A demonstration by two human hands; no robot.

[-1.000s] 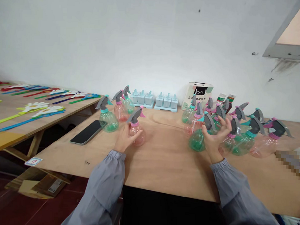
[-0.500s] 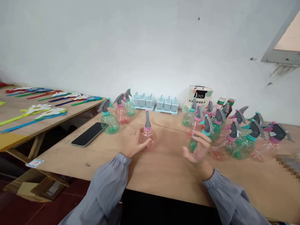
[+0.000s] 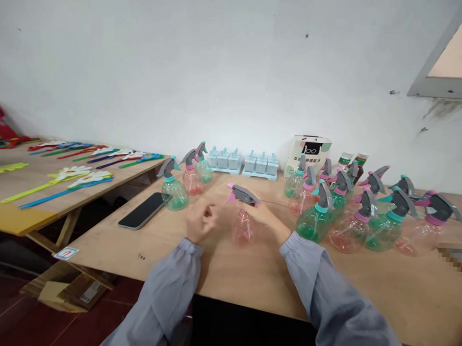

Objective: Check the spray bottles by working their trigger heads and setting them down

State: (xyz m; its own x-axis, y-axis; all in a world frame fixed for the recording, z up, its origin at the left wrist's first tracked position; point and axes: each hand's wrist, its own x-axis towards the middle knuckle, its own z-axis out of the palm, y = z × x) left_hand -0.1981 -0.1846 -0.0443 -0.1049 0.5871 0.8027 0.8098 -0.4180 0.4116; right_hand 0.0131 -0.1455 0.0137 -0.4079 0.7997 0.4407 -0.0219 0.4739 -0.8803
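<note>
A pink spray bottle [image 3: 243, 232] with a grey and pink trigger head stands on the wooden table in front of me, its nozzle pointing left. My right hand [image 3: 260, 214] is wrapped around its neck just below the head, with some fingers hidden behind the bottle. Left of the bottle and apart from it, my left hand [image 3: 202, 220] is curled into a loose fist, and nothing shows in it. Beyond this hand are a green spray bottle [image 3: 175, 193] and a pink spray bottle [image 3: 193, 179], with another green one behind them.
Several green and pink spray bottles [image 3: 315, 222] crowd the right side. Pale blue popsicle molds [image 3: 261, 164] and a white box [image 3: 307, 155] stand by the wall. A phone [image 3: 142, 211] lies at left. Colourful hand-shaped clappers [image 3: 67, 186] lie on the neighbouring table [image 3: 41, 221].
My left hand has let go of the pink bottle and curled up. My right hand has moved left from beside the bottle group and gripped its neck. The bottle's nozzle has turned left.
</note>
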